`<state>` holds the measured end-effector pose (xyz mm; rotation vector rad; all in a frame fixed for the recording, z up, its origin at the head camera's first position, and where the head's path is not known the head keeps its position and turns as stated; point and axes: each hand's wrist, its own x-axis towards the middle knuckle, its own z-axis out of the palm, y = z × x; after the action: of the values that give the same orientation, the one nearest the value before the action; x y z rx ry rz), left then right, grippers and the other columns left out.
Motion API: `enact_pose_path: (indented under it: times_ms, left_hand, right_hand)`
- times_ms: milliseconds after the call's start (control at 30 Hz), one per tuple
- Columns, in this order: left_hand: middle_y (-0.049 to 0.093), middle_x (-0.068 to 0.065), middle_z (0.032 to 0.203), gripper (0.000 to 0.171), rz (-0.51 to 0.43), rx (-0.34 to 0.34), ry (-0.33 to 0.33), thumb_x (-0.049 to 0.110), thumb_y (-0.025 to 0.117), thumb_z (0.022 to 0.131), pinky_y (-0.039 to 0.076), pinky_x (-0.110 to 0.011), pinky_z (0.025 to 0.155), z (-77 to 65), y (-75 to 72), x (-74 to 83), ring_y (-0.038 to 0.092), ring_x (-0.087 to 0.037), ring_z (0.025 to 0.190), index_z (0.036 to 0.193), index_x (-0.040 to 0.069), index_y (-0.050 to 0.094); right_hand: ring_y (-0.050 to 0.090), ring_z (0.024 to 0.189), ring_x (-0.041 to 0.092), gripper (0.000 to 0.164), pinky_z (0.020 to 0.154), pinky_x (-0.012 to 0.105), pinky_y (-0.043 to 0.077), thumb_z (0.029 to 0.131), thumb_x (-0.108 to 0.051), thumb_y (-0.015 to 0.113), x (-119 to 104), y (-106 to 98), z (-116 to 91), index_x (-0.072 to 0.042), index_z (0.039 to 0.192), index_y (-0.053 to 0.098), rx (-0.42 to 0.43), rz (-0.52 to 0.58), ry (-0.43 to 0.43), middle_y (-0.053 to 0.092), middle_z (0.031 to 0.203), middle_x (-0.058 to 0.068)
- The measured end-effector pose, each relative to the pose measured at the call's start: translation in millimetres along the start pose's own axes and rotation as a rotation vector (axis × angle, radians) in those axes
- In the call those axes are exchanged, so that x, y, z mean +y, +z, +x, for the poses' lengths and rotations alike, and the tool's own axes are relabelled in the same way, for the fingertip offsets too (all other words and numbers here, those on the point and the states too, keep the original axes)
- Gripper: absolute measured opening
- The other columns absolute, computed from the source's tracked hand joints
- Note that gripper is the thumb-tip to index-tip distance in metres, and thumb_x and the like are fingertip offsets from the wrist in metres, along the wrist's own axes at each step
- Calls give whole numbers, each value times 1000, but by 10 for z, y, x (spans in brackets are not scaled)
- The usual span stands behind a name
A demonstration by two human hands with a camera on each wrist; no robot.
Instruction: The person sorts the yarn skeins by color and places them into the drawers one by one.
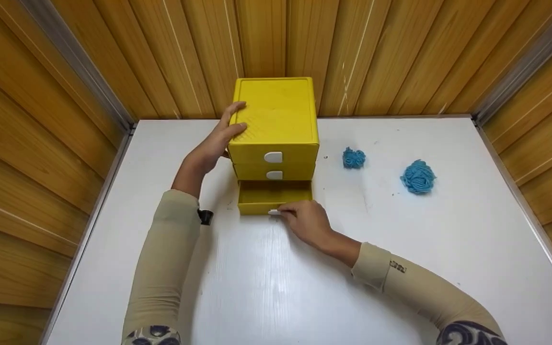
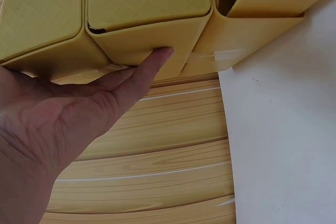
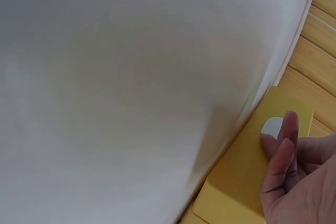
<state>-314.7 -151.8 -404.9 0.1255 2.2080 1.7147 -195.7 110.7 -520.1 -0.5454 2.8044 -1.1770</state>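
A yellow drawer unit (image 1: 276,112) stands on the white table, its two upper drawers closed and its bottom drawer (image 1: 256,209) pulled out. The open drawer shows nothing inside. At the front, my right hand (image 1: 308,221) pinches the small white handle (image 1: 274,212) of that drawer; the right wrist view shows its thumb and fingers at the white handle (image 3: 272,126). My left hand (image 1: 219,139) steadies the unit's left side, thumb over the top edge. In the left wrist view its fingers (image 2: 137,83) lie fairly straight against the yellow side wall (image 2: 152,40).
Two blue yarn-like bundles lie right of the unit: a smaller bundle (image 1: 354,157) and a larger, rounder bundle (image 1: 418,177). Wood-patterned panels (image 1: 376,57) enclose the table (image 1: 237,287) at the back and both sides.
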Motion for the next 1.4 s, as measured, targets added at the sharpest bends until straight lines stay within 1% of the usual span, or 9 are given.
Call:
enact_pose_path:
  times_ms: [267, 433, 700, 900, 1033, 1200, 1400]
  left_hand:
    - [0, -3, 179, 60, -7, 2, -10, 48, 46, 106, 49, -48, 96, -5, -8, -1, 57, -33, 134, 158, 58, 18]
    - [1, -3, 179, 61, 3, -3, -13, 50, 46, 106, 49, -46, 96, -3, -5, 6, 58, -33, 133, 159, 59, 17]
    - [3, -2, 178, 59, 4, -3, -3, 52, 46, 106, 50, -46, 93, -5, -17, 23, 60, -33, 130, 158, 60, 19]
    - [1, -2, 179, 60, 8, -11, -9, 52, 46, 106, 49, -46, 94, 9, -19, 11, 57, -33, 133, 159, 59, 18]
    - [1, -2, 179, 60, 11, -15, -5, 52, 46, 107, 49, -47, 95, 13, -14, 11, 58, -33, 134, 159, 58, 18]
    - [2, -3, 178, 59, 2, -11, -8, 51, 46, 107, 49, -47, 95, 3, -17, 11, 59, -33, 132, 158, 59, 18]
    - [-1, -2, 179, 59, 1, -15, -15, 52, 45, 107, 48, -47, 98, -9, -26, 13, 55, -33, 137, 158, 59, 17]
  right_hand:
    - [80, 100, 18, 13, 90, 43, 63, 97, -14, 77, -7, 29, -98, -15, 106, 87, 5, 3, -30, 84, 105, 0]
    - [80, 100, 18, 12, 89, 42, 63, 97, -14, 78, -29, 27, -172, -15, 105, 87, 10, 9, -48, 85, 105, 0]
    - [81, 101, 17, 13, 89, 42, 64, 97, -15, 77, -52, 34, -263, -16, 106, 87, -5, 5, -59, 84, 105, 0]
    - [81, 102, 17, 13, 89, 41, 64, 98, -15, 77, -49, 43, -306, -16, 106, 87, -6, -17, -69, 84, 106, 0]
    - [81, 102, 19, 13, 87, 40, 64, 98, -13, 76, -80, 32, -354, -15, 105, 87, -20, -1, -64, 84, 107, 1]
    - [81, 102, 18, 13, 86, 39, 64, 97, -14, 77, -103, 36, -421, -15, 106, 87, -40, -9, -91, 84, 107, 1]
    - [81, 102, 18, 13, 86, 39, 64, 97, -14, 78, -102, 27, -469, -16, 106, 87, -49, -11, -106, 84, 106, 1]
